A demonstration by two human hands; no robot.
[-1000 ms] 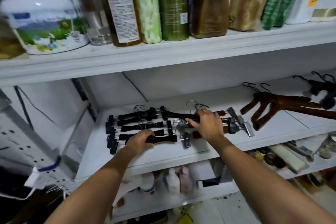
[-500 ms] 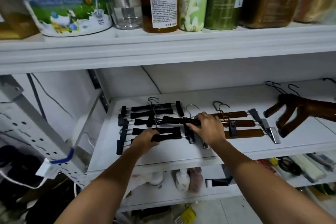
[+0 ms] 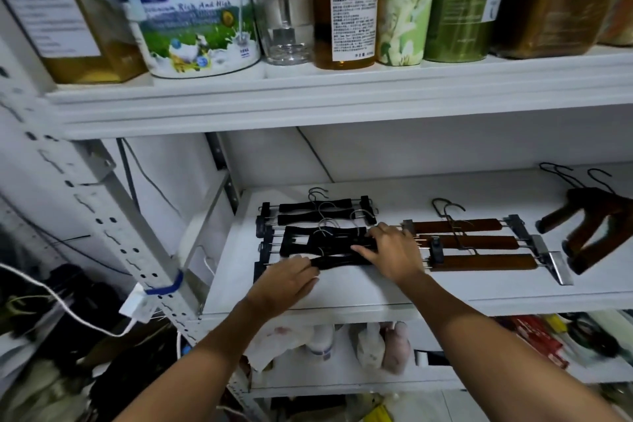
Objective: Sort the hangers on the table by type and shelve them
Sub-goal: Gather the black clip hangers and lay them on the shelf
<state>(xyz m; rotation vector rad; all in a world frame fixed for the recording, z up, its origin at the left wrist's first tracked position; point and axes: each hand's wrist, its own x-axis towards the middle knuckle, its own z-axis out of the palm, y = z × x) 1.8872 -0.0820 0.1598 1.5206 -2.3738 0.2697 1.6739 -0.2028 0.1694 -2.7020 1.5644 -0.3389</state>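
Several black clip hangers (image 3: 315, 216) lie stacked flat at the left of the white middle shelf (image 3: 359, 298). My left hand (image 3: 287, 279) rests on the left end of the nearest black hanger (image 3: 342, 261). My right hand (image 3: 390, 253) lies over the right ends of the black hangers, fingers spread and touching them. To the right lie three brown wooden clip hangers (image 3: 479, 243) with metal clips. Dark brown wooden coat hangers (image 3: 589, 226) lie at the far right of the same shelf.
The upper shelf (image 3: 308, 103) holds a milk powder tub (image 3: 191, 17), bottles and tall tins. A perforated metal upright (image 3: 102, 216) and white cables stand at the left. The lower shelf (image 3: 342, 384) holds small bottles, bags and tools.
The view has shifted left and closer. My left hand slid to the left end of the front black hanger. My right hand stays over the black hangers' right ends.
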